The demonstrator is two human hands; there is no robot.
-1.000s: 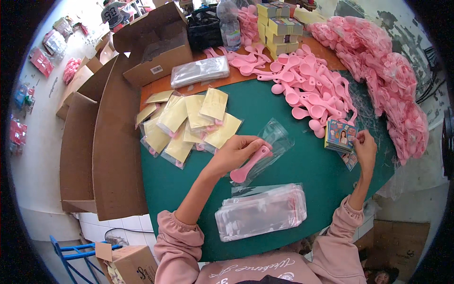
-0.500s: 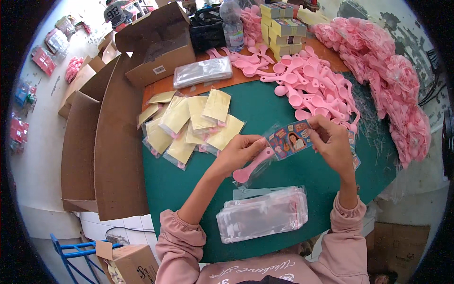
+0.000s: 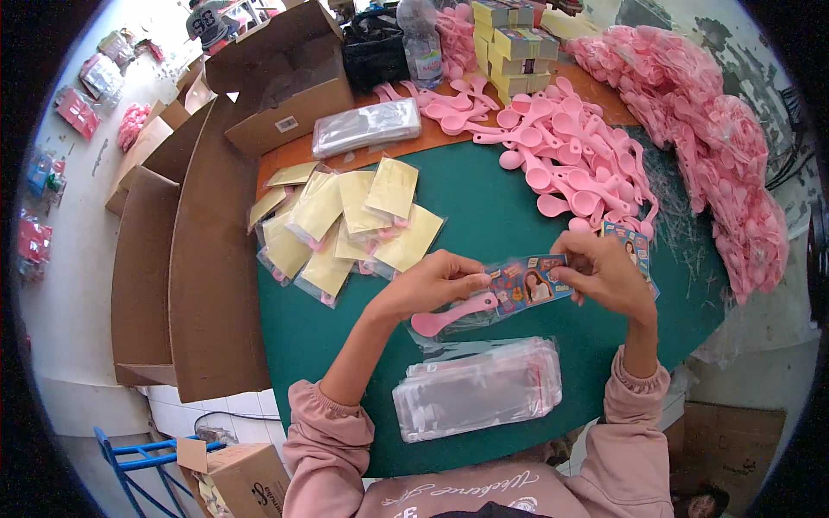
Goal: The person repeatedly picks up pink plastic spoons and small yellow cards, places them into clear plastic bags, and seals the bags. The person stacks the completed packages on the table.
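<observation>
Between my hands is a clear plastic bag [image 3: 480,321] with a pink spoon [image 3: 451,315] lying in or against it. My left hand [image 3: 442,281] pinches the bag's edge near the tip of the spoon's handle. A colourful printed card [image 3: 528,285] is gripped at its right end by my right hand [image 3: 604,272]; its left part overlaps the bag's opening. Just below lies a stack of clear plastic bags [image 3: 479,388]. More printed cards [image 3: 635,250] rest beside my right hand, partly hidden by it.
Filled packets [image 3: 345,216] with pale yellow backs are piled at left, beside open cardboard boxes [image 3: 216,259]. Loose pink spoons [image 3: 570,155] heap at the far right, near bagged spoons [image 3: 691,129]. Card stacks [image 3: 518,52], a water bottle [image 3: 420,43] and another bag bundle [image 3: 367,127] stand behind.
Both hands have come slightly nearer to me with the bag and card. The card has moved lower and turned more level, and the spoon has shifted a little left.
</observation>
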